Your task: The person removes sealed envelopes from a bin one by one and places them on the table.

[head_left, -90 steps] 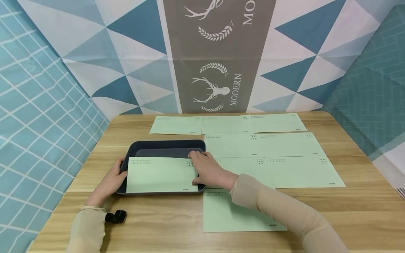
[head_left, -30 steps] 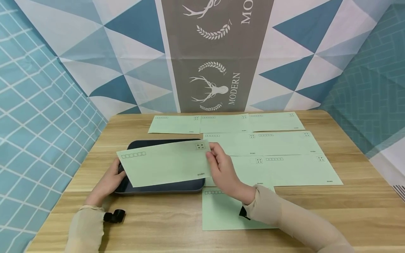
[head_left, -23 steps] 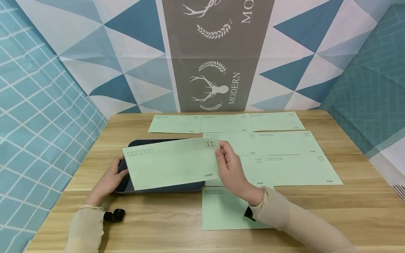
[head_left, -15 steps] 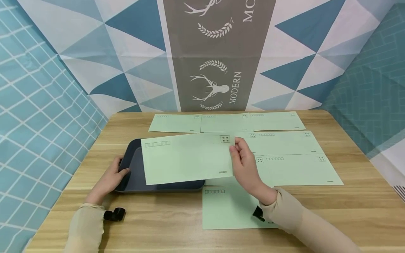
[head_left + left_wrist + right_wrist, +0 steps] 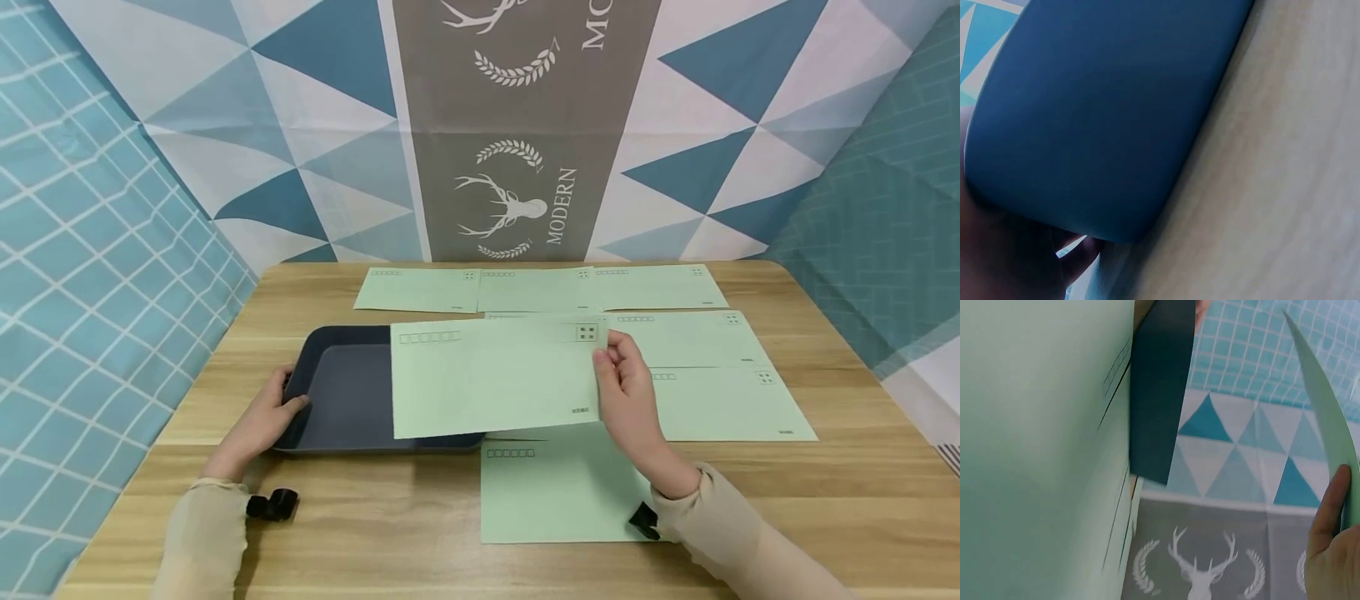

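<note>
My right hand [image 5: 632, 400] pinches the right edge of a pale green envelope [image 5: 495, 379], thumb on its face, and holds it raised over the right part of a dark blue tray [image 5: 341, 392] and the papers beside it. In the right wrist view the envelope [image 5: 1329, 412] appears nearly edge-on above the hand [image 5: 1338, 556]. The left hand [image 5: 262, 412] grips the tray's left side, with the thumb over the rim. The tray's visible floor is bare; its right part is hidden behind the envelope. The left wrist view shows the tray's outer wall [image 5: 1097, 112] close up.
Several matching envelopes lie flat in rows: a back row [image 5: 536, 289], more at the right [image 5: 727, 404], and one in front [image 5: 562, 500]. Black clip-like pieces [image 5: 273, 505] sit by the left cuff. A patterned cloth [image 5: 517, 133] hangs behind the wooden table [image 5: 390, 533].
The right hand took the envelope up out of the tray and carried it rightward, uncovering the tray's left floor. The left hand has stayed at the tray's left side.
</note>
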The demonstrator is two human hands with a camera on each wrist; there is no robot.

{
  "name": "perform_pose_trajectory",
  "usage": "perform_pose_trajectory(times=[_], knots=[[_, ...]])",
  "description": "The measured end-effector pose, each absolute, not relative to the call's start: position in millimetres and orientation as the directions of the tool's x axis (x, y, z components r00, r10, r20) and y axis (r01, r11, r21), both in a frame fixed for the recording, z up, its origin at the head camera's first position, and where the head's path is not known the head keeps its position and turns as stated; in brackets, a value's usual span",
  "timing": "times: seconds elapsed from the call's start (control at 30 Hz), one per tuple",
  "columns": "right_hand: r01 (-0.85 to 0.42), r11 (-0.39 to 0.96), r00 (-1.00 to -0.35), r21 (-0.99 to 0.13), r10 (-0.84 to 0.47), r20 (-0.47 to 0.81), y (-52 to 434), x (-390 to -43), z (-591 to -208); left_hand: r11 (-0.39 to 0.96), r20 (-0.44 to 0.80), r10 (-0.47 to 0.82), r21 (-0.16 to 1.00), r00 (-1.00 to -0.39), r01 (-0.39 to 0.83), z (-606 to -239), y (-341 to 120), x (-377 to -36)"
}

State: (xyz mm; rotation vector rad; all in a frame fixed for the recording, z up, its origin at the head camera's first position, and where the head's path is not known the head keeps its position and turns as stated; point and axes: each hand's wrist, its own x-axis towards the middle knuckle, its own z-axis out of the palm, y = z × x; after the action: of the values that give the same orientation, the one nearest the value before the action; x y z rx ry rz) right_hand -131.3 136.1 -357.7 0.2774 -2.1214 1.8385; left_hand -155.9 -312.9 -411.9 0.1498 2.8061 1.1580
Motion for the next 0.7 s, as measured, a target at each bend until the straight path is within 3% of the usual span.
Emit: perform_pose_trajectory(times=[0.23,0.47,0.7], knots=[[-0.333,0.191,-0.93,-0.924,0.096,0.355,158.9,-128.7,-363.8,0.712,-0.051,0.131,0.699,-0.99,0.058,-411.8,-312.7,-156.5],[-0.27,0.339,-0.942,-0.901,0.101,0.32,185.1,-117.9,-375.0,0.713,-0.032,0.13,0.698,-0.991,0.071,-410.4,-312.8,-158.4],[-0.122,0.483,-0.973,-0.867,0.113,0.201,212.6,-106.5,-383.7,0.713,-0.034,0.135,0.698,-0.99,0.073,-410.6,-312.9,-158.0]])
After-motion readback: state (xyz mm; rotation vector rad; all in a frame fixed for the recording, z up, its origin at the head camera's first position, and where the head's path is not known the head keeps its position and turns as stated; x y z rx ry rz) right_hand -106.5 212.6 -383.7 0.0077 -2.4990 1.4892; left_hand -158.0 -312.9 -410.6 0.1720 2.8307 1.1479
